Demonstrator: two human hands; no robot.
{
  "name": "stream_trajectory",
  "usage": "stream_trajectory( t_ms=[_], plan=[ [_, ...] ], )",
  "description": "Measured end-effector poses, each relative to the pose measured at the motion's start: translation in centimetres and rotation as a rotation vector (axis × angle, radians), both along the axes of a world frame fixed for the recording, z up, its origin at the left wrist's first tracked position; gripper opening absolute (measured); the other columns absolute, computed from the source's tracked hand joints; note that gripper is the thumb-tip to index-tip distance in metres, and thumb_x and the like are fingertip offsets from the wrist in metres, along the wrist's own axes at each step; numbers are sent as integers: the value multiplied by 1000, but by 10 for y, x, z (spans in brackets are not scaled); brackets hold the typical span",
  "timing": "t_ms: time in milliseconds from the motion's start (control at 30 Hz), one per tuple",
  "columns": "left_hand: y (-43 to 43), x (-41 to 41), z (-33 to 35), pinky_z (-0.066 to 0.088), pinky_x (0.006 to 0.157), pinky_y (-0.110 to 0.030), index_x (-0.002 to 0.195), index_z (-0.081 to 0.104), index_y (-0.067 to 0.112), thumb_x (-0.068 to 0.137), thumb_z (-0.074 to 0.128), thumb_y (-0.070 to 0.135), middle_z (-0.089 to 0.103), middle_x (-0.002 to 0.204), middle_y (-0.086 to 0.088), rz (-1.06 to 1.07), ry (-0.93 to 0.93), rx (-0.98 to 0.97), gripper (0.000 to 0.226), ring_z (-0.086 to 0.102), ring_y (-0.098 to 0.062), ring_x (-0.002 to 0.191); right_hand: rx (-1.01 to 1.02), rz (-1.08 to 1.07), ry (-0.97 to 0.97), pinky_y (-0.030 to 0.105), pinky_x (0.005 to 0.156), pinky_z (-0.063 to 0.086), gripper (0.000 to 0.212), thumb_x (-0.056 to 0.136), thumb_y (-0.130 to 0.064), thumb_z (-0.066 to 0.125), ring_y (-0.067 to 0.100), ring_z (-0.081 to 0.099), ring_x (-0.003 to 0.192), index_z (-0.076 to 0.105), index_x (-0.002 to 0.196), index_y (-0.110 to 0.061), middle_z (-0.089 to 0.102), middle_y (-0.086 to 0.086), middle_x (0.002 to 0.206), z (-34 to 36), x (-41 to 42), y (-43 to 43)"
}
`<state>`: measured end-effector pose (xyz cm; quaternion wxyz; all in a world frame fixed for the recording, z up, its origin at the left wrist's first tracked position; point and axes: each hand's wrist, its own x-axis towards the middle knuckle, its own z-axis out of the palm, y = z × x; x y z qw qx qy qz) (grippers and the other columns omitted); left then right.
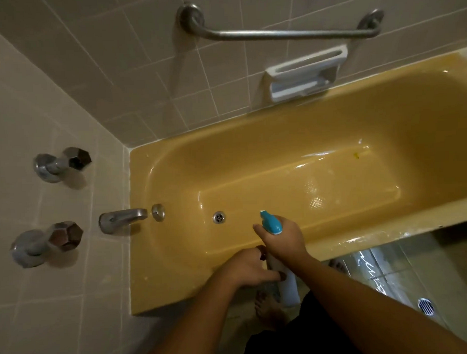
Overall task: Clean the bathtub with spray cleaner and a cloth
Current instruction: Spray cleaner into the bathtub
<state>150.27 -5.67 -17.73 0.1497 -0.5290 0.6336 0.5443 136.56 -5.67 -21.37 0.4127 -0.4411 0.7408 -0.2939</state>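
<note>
While two taps [63, 159] and a spout [122, 219] sit on the wall left of the yellow bathtub [162, 285], the drain [219, 217] lies in its floor near that end. Over the bathtub's near rim the left hand [247, 267] curls fingers and thumb round the white body of the spray bottle [287, 283]; the right hand [281, 241] wraps its neck, blue nozzle aimed into the bathtub.

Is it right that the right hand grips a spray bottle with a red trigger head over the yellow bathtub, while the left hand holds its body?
No: the head view shows a blue trigger head, not red. The right hand grips the spray bottle over the yellow bathtub, left hand holding its body.
</note>
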Motion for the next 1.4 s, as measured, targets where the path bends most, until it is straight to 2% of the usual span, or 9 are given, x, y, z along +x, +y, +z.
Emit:
stream_trajectory(
  t_ms=[67,167,333,500,800,1000,1133,1267,1400],
  plan=[
    [-5,-14,0,57,94,-42,127,63,28,67,77,65,69,121,10,-37,6,7,71,65,-11,103,51,-44,2,41,61,48,34,84,-47,74,18,55,59,60,73,-18,58,-1,63,2,-13,0],
    [-10,-35,1,56,94,-41,132,60,26,75,79,60,68,124,8,-106,21,2,70,64,-12,104,18,-88,16,38,63,47,30,85,-45,75,18,57,63,60,79,-20,60,0,67,3,-32,2],
    [-19,-76,6,48,73,-29,141,53,25,81,79,54,65,127,6,-187,61,4,72,59,-11,95,9,-180,32,39,65,50,36,86,-54,71,18,59,64,58,78,-21,60,0,67,11,-66,8],
    [-27,-124,8,54,90,-33,139,54,26,79,81,55,66,128,7,-219,85,14,72,62,-13,105,69,-265,7,47,71,54,36,85,-48,73,26,62,69,61,75,-16,63,7,69,17,-114,6],
    [-46,-237,13,55,98,-39,143,47,26,76,82,54,64,132,8,-236,71,-3,81,62,-13,112,18,-369,-7,43,69,51,43,85,-61,71,22,61,71,60,80,-20,62,2,69,21,-225,-7],
    [-61,-313,18,55,92,-37,136,49,24,75,77,61,62,131,9,-233,40,-33,76,62,-14,107,68,-409,-56,43,72,52,37,86,-53,74,25,64,75,66,84,-17,66,4,74,28,-307,-28],
    [-65,-347,22,54,91,-38,135,47,24,77,77,60,59,136,10,-221,63,-59,74,62,-16,106,87,-425,-24,41,65,48,41,86,-49,72,30,62,72,61,75,-11,63,10,69,36,-345,-38],
    [-65,-365,26,48,76,-31,132,45,27,80,79,56,58,137,13,-251,122,-64,69,63,-20,103,76,-436,15,37,66,45,33,86,-45,71,26,60,73,63,82,-13,63,4,73,45,-368,-38],
    [-70,-375,31,53,79,-32,126,48,32,73,79,64,61,131,20,-308,176,-58,69,60,-7,85,86,-483,7,35,62,45,30,84,-45,72,24,59,68,65,81,-16,61,2,69,54,-381,-29]
  ],
)
